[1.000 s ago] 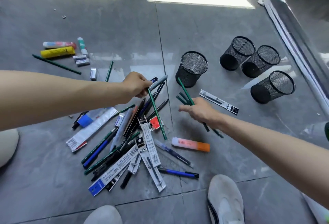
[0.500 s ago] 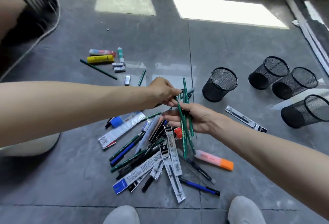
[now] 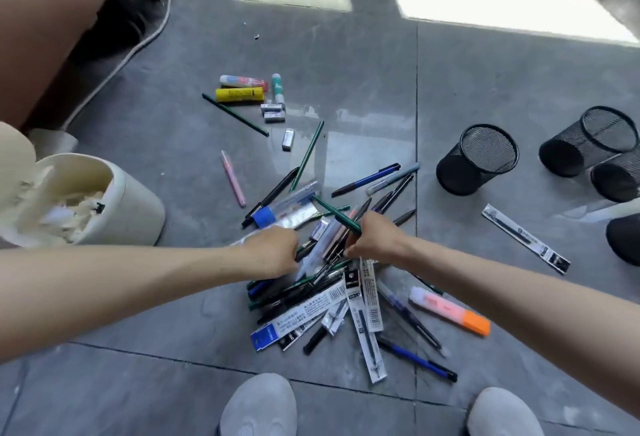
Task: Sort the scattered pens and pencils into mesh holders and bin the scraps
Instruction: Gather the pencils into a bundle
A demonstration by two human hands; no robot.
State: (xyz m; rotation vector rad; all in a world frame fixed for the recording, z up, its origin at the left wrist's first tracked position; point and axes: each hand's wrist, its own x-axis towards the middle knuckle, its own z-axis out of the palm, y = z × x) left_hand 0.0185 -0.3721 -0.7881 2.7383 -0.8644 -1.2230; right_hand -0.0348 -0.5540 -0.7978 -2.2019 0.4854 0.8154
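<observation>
You are gripping a bundle of green pencils in your right hand, fingers curled round the shafts. Their long axis is running up and to the left, so the free ends are pointing away from the holders. The nearest mesh holder is standing mouth-up, ahead and to the right of that hand and well apart from it. Your right hand is the nearer of the two. On this evidence, the bundle is needing a swing toward vertical before it goes in.

Your left hand is lying knuckles-up on the pile, fingers curled under; whether it is pinching anything cannot be told. The bin is sitting far left.
</observation>
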